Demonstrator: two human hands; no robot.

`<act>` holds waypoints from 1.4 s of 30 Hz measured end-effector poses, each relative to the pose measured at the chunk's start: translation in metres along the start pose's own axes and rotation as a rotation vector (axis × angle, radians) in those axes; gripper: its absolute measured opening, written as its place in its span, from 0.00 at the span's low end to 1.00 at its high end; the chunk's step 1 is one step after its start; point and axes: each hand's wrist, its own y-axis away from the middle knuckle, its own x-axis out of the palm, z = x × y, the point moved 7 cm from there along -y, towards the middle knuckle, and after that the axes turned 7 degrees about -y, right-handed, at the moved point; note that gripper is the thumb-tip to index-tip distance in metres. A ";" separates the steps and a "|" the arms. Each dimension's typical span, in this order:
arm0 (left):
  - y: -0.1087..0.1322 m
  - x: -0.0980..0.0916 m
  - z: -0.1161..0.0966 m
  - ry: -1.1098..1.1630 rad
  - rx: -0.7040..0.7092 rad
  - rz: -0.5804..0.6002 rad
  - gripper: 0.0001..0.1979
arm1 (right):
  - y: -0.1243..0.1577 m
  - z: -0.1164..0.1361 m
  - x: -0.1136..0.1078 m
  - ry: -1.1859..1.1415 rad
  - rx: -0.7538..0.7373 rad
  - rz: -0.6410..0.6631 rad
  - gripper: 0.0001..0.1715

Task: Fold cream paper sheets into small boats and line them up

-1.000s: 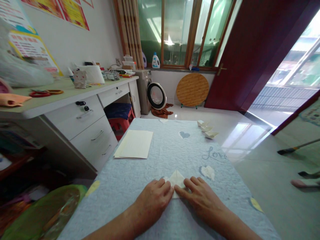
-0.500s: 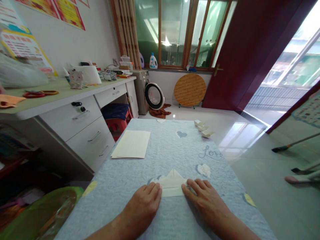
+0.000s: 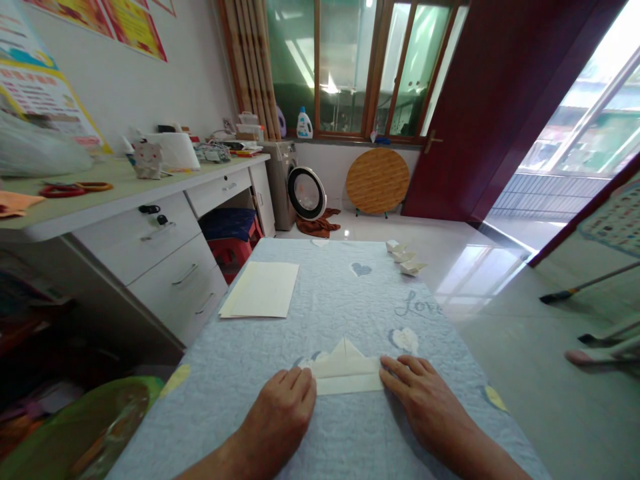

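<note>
Cream folded paper (image 3: 346, 373) on blue cloth (image 3: 235, 407), left hand (image 3: 280, 417) and right hand (image 3: 425, 400) open against its ends, not gripping

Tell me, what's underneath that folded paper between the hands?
The folded paper lies on a pale blue quilted tablecloth. The cloth's pattern directly beneath is covered, though a printed shape peeks out at the left end.
</note>
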 end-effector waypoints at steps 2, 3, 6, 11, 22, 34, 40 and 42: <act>0.000 0.000 0.000 0.005 0.018 -0.029 0.16 | -0.011 0.000 -0.003 -0.105 0.082 0.055 0.17; 0.000 0.000 0.000 0.009 0.024 -0.041 0.16 | -0.017 0.000 -0.005 -0.136 0.120 0.057 0.15; -0.002 -0.002 0.003 0.026 0.026 -0.055 0.15 | -0.036 -0.002 -0.012 -0.166 0.217 -0.040 0.05; -0.007 -0.006 0.007 0.098 0.000 -0.013 0.12 | -0.056 -0.014 0.000 -0.447 0.386 -0.159 0.14; -0.034 -0.023 0.045 0.519 -0.346 0.000 0.13 | -0.076 -0.031 0.021 -1.085 0.473 -0.175 0.17; -0.070 0.004 0.053 1.872 -0.598 -0.178 0.20 | -0.081 -0.013 0.022 -1.724 0.413 -0.375 0.35; -0.071 0.010 0.040 2.084 -0.734 -0.309 0.20 | -0.083 0.012 0.042 -1.830 0.394 -0.276 0.27; -0.071 0.012 0.040 2.065 -0.740 -0.327 0.18 | -0.082 0.010 0.042 -1.805 0.437 -0.304 0.25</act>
